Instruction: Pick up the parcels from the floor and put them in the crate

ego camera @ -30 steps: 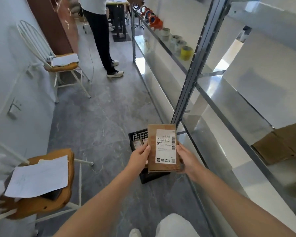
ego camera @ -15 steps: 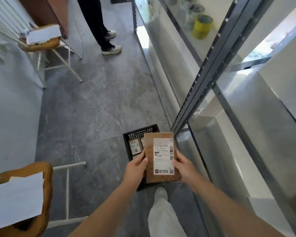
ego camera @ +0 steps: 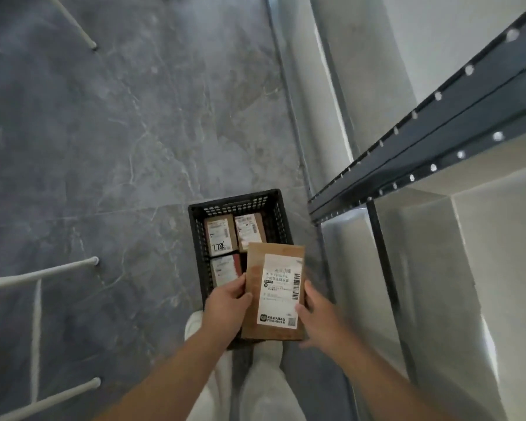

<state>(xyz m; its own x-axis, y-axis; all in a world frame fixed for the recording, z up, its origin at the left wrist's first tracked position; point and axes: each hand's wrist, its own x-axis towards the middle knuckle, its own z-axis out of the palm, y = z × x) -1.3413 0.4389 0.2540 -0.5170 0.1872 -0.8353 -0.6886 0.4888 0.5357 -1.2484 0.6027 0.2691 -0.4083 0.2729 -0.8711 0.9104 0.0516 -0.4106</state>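
I hold a flat brown cardboard parcel (ego camera: 275, 291) with a white shipping label, face up, over the near right part of a black plastic crate (ego camera: 201, 238) on the grey floor. My left hand (ego camera: 227, 309) grips the parcel's left edge. My right hand (ego camera: 318, 314) grips its right edge, thumb on the label. Inside the crate lie three smaller labelled parcels: one at the back left (ego camera: 220, 235), one at the back right (ego camera: 249, 230), one at the front left (ego camera: 224, 270). The crate's near end is hidden by the parcel and my hands.
A dark metal shelving rack (ego camera: 422, 141) with pale shelves stands close on the right of the crate. White chair legs (ego camera: 40, 275) stick out at the left. My light trousers and shoe (ego camera: 192, 325) are just below the crate. Grey marbled floor (ego camera: 104, 147) spreads to the left.
The view has tipped down to the floor and come closer to the crate. The parcel, still held in both hands, now hangs lower over the crate's near right part.
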